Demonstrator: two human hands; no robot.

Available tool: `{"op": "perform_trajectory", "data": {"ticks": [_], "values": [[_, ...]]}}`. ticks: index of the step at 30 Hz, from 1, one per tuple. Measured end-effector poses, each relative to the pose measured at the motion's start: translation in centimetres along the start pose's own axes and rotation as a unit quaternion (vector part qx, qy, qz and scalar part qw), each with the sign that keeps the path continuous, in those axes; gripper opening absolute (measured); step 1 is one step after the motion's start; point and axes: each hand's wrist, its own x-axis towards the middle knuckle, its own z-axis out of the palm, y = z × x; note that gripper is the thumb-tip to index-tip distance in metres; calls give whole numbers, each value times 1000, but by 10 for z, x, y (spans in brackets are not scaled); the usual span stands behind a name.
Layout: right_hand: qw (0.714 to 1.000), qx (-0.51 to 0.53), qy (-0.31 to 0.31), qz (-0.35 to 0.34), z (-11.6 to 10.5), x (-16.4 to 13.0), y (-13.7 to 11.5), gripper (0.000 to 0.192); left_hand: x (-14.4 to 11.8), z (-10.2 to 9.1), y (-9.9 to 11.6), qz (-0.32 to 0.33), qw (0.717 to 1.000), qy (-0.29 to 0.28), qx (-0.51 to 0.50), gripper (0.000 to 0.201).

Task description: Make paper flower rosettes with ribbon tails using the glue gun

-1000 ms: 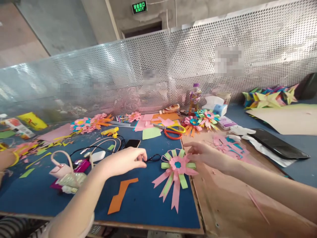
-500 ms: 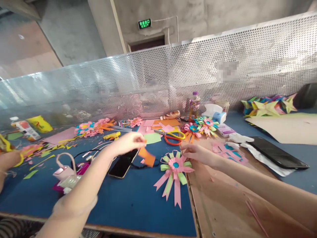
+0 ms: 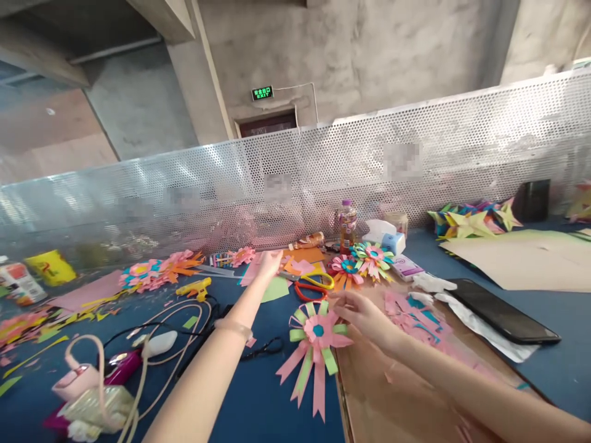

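Observation:
My left hand (image 3: pixel 270 263) reaches forward over a pile of coloured paper sheets. Its fingers are blurred and mostly hidden, so I cannot tell whether they hold anything. Pieces of orange paper (image 3: pixel 290 266) lie just to its right. A pink and green paper flower (image 3: pixel 317 330) with a blue centre and forked tails rests near the seam between the blue and brown table parts. At its upper right edge, my right hand (image 3: pixel 362 314) has bent fingers closed on a petal. Scissors with red and yellow handles (image 3: pixel 316 286) lie just behind the flower.
Finished paper flowers (image 3: pixel 373 258), a drink bottle (image 3: pixel 348 227) and a tissue pack (image 3: pixel 392 242) stand beyond my right hand. A black phone (image 3: pixel 503 311) lies right. On the left are a yellow glue gun (image 3: pixel 196 288) and tangled cables (image 3: pixel 143 363). A perforated metal screen (image 3: pixel 323 178) borders the back.
My left hand has moved forward from above the phone and cable to the paper pile. The orange paper below it is no longer there. My right hand stays by the flower; the view has tilted upward.

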Motion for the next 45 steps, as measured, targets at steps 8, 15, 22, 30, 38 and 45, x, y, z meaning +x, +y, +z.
{"op": "perform_trajectory", "data": {"ticks": [8,15,22,30,38,45], "values": [[994,-10,9,-107,-25,31,-69,31,-68,-9,1,-29,978,-153,-141,82],[983,-76,48,-160,-18,42,-91,31,-115,10,-9,63,943,-227,-237,50],[982,-94,92,-138,-1,40,-79,30,-125,26,-7,20,982,-103,-160,37],[985,-96,77,-125,4,38,-77,41,-124,30,-13,58,979,-79,-177,30],[999,-47,0,-6,13,35,-77,60,-125,24,-7,76,971,-78,-214,27],[1000,13,6,-5,10,42,-66,51,-120,22,-14,59,978,-46,-196,34]]}}
